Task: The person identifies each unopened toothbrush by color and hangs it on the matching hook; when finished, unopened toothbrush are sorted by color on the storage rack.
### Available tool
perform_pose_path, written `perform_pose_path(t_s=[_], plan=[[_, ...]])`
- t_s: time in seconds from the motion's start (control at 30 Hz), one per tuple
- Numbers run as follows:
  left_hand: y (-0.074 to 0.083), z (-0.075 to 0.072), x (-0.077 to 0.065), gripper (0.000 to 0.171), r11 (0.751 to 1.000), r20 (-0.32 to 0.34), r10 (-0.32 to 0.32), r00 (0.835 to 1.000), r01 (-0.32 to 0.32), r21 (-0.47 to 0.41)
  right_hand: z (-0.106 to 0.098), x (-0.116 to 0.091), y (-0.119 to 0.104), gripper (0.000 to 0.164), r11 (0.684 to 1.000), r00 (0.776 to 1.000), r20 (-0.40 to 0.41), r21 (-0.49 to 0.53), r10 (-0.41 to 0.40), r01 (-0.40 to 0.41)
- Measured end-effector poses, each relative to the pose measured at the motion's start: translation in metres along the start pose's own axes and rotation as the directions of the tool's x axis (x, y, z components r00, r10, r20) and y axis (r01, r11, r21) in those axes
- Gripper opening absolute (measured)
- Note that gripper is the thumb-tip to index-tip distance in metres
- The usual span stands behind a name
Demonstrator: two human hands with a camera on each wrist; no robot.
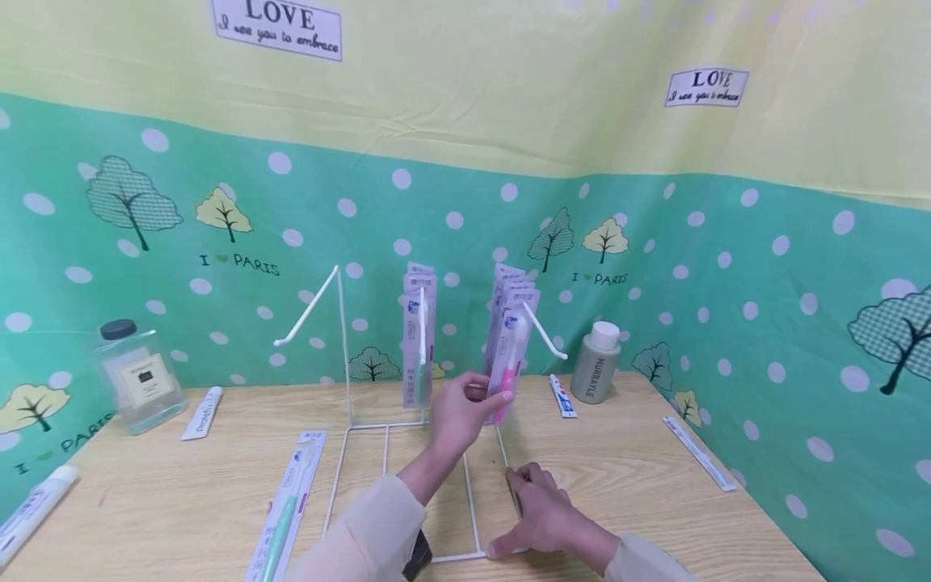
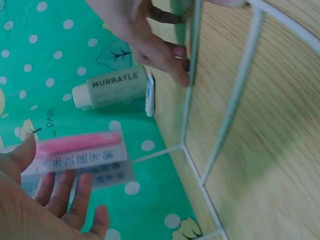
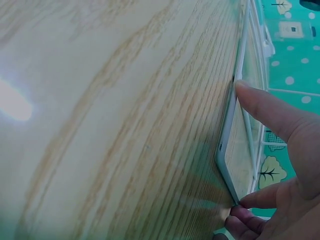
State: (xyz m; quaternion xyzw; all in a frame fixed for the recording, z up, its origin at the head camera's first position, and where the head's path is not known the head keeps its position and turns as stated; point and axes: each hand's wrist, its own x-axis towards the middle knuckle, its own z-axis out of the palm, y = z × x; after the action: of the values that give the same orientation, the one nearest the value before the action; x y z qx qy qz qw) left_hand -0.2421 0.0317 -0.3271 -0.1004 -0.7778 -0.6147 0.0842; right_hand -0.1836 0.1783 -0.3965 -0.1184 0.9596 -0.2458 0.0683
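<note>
A white wire display rack (image 1: 345, 347) with hooks stands on the table. My left hand (image 1: 460, 412) pinches the lower end of a packaged pink toothbrush (image 1: 511, 356), the front pack on the right hook; thumb in front, fingers behind. More toothbrush packs (image 1: 502, 279) hang right behind it. Several similar packs (image 1: 419, 323) hang from the middle hook, while the left hook (image 1: 309, 311) carries nothing. Low at the right front corner, my right hand (image 1: 541, 513) grips the rack's base wire (image 3: 227, 130), thumb on the front bar and fingers along the side bar.
A packaged green toothbrush (image 1: 287, 509) lies left of the rack. Toothpaste tubes (image 1: 202, 414) and a clear bottle (image 1: 141, 380) stand or lie farther left. Right of the rack are a grey MURRAYLE bottle (image 1: 596, 364), a small tube (image 1: 562, 396) and a flat narrow pack (image 1: 700, 453).
</note>
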Motion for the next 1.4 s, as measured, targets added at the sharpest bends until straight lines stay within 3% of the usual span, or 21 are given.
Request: perform_pose_path(t_s=[0.27, 0.47, 0.6, 0.7, 0.83, 1.0, 1.13, 1.4], plan=[[-0.011, -0.037, -0.010, 0.039, 0.982, -0.001, 0.002, 1.000, -0.002, 0.191, -0.001, 0.001, -0.001, 0.113, 1.000, 1.000, 0.011, 0.011, 0.020, -0.020], [-0.020, -0.078, -0.027, 0.041, 0.965, -0.022, -0.042, 0.999, 0.046, 0.259, 0.000, 0.004, 0.000, 0.112, 0.998, 0.997, 0.046, 0.026, 0.054, -0.055], [-0.027, -0.109, -0.043, 0.042, 0.943, -0.030, -0.033, 0.999, 0.041, 0.330, 0.001, 0.005, 0.000, 0.112, 0.997, 0.996, 0.050, 0.033, 0.072, -0.074], [-0.033, -0.135, -0.057, 0.046, 0.916, -0.026, -0.044, 0.999, 0.051, 0.398, 0.001, 0.005, -0.001, 0.112, 0.997, 0.996, 0.048, 0.035, 0.069, -0.071], [-0.045, -0.167, -0.072, 0.056, 0.871, -0.019, -0.105, 0.994, 0.101, 0.480, 0.001, 0.004, 0.000, 0.112, 0.998, 0.998, 0.041, 0.044, 0.053, -0.055], [-0.066, -0.198, -0.082, 0.066, 0.805, -0.016, -0.185, 0.983, 0.161, 0.571, -0.001, 0.002, 0.002, 0.111, 0.997, 0.999, 0.035, 0.064, 0.037, -0.039], [-0.081, -0.215, -0.085, 0.068, 0.759, -0.018, -0.238, 0.971, 0.198, 0.620, -0.002, 0.001, 0.002, 0.111, 0.996, 0.999, 0.038, 0.079, 0.037, -0.040], [-0.110, -0.230, -0.085, 0.084, 0.718, 0.006, -0.341, 0.940, 0.256, 0.647, 0.001, 0.002, 0.001, 0.112, 0.996, 0.999, 0.032, 0.074, 0.041, -0.043]])
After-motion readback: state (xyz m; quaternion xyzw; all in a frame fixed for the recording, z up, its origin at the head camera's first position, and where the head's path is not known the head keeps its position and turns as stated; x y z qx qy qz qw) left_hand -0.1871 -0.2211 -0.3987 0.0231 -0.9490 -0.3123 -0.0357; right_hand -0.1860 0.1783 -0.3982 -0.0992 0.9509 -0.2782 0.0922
